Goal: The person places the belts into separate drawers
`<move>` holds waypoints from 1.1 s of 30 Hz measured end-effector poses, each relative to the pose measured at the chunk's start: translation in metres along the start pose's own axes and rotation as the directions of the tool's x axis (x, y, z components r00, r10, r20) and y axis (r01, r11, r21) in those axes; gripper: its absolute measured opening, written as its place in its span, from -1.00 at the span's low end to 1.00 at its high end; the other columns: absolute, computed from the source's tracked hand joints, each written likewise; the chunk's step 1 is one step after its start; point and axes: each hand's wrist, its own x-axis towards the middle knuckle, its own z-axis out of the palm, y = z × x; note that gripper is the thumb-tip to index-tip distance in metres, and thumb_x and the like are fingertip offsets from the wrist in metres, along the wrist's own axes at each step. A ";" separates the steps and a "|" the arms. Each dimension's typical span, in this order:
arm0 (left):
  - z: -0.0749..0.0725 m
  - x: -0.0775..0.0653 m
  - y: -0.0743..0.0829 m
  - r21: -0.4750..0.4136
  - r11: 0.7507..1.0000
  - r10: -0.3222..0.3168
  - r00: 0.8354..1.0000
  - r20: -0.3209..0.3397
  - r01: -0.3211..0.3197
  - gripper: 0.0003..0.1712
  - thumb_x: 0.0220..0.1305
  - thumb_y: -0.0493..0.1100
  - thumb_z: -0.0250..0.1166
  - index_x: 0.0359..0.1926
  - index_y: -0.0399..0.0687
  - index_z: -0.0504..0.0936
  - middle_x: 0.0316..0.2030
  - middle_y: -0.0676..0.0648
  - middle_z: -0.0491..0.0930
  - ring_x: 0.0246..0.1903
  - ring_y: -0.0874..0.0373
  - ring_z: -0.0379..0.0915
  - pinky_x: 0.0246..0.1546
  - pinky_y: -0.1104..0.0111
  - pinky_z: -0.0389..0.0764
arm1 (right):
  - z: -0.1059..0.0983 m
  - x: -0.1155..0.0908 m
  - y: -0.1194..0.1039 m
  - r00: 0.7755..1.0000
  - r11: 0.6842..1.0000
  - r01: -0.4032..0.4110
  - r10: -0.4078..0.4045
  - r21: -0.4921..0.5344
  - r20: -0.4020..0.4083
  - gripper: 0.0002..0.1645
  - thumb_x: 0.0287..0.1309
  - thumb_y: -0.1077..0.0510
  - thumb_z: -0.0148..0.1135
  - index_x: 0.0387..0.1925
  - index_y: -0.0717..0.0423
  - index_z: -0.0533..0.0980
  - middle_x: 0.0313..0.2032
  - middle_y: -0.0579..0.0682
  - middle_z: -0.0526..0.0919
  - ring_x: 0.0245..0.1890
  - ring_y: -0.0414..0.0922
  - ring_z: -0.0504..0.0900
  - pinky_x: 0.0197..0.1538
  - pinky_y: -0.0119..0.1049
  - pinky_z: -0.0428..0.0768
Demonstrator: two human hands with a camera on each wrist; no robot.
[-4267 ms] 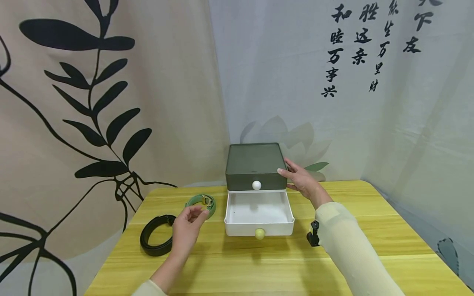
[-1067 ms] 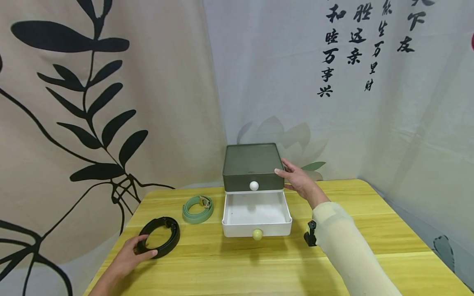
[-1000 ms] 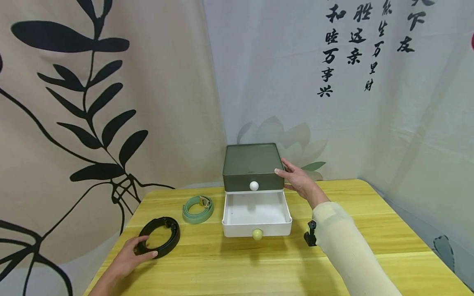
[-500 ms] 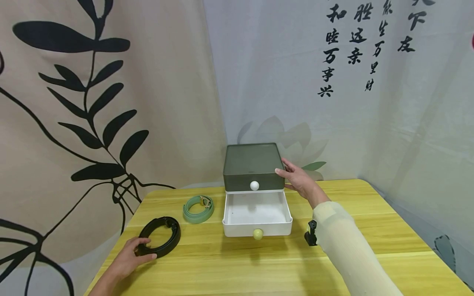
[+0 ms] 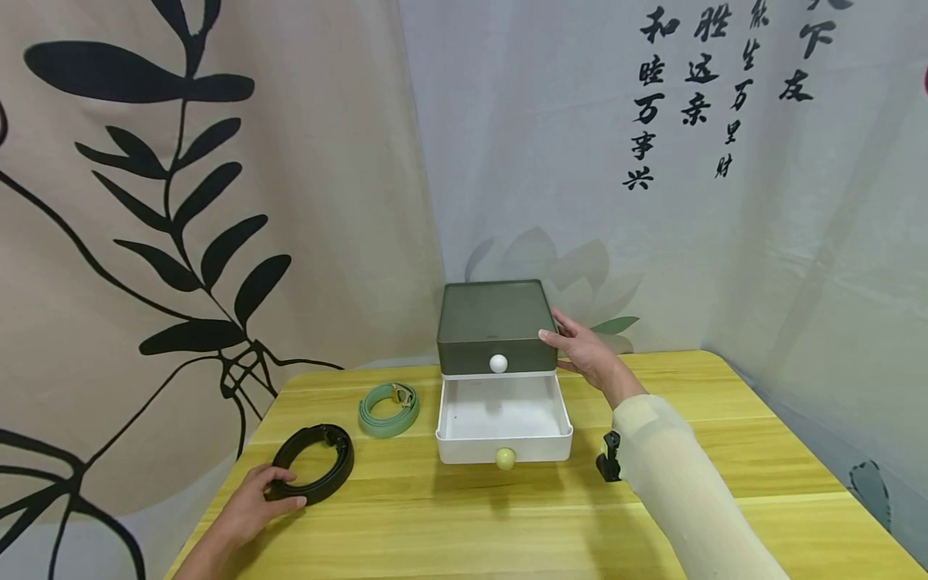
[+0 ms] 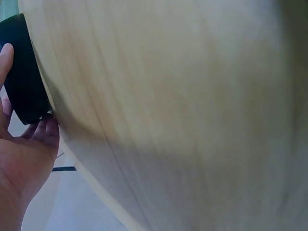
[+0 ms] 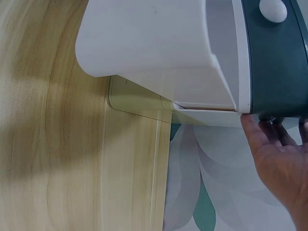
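L hand (image 5: pixel 246 507) grips the coiled black belt (image 5: pixel 329 483), which is on the L part of the table nr its edge. Thumb's on the belt's outer face, fingers curl round the band; L wrist view has fingertips at its lower edge. Can't tell if the coil's flat or slightly lifted on that side.

R hand (image 5: pixel 590 354) is at the R side of the boxy dark grey-green & white drawer unit (image 5: pixel 496 314). It's spread fairly wide, thumb at the front top corner, fingers along the side wall, touching per R wrist view.

Upper drawer's closed, w/ a round white knob (image 5: pixel 498 364). Lower white plastic drawer (image 5: pixel 464 451) is pulled out twd the person, its floor showing, w/ a round yellow-green knob (image 5: pixel 505 459) in front.

Coiled light-green belt w/ gold-coloured buckle (image 5: pixel 380 429) sits btwn black belt & unit, a bit farther back, apart from both.

All on a yellowish wood-grain table (image 5: pixel 406 524). Behind: pale cloth backdrop (image 5: pixel 348 201) w/ dark leaf print L & black characters upper R. R arm has a cream sleeve (image 5: pixel 681 475), small black device (image 5: pixel 609 457) nr the wrist.
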 end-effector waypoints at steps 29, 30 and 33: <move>-0.006 0.000 0.012 0.095 0.994 -0.047 0.998 -0.046 0.052 -0.42 0.03 0.20 0.52 -0.16 -0.17 0.62 0.18 -0.48 0.31 0.03 -0.25 0.41 -0.09 -0.02 0.50 | 0.000 0.000 0.001 1.000 1.000 0.008 -0.008 0.010 0.006 -0.05 0.42 -0.04 0.15 0.58 -0.24 -0.18 0.56 0.12 -0.34 0.53 0.10 -0.23 0.40 0.18 0.12; -0.006 0.000 0.012 0.095 0.994 -0.045 0.997 -0.055 0.050 -0.42 0.04 0.21 0.51 -0.17 -0.16 0.62 0.17 -0.48 0.33 0.02 -0.23 0.41 -0.11 -0.01 0.51 | -0.001 0.000 0.001 1.000 1.000 0.009 -0.009 0.011 0.007 -0.05 0.42 -0.04 0.15 0.58 -0.24 -0.18 0.56 0.13 -0.34 0.53 0.10 -0.24 0.40 0.18 0.12; -0.005 0.000 0.013 0.096 0.994 -0.038 0.996 -0.079 0.045 -0.45 0.03 0.19 0.52 -0.19 -0.14 0.63 0.13 -0.44 0.39 -0.02 -0.19 0.44 -0.15 0.04 0.53 | -0.001 0.001 0.002 1.000 1.000 0.009 -0.009 0.015 0.009 -0.03 0.40 -0.06 0.17 0.58 -0.23 -0.19 0.56 0.12 -0.34 0.53 0.09 -0.24 0.40 0.18 0.12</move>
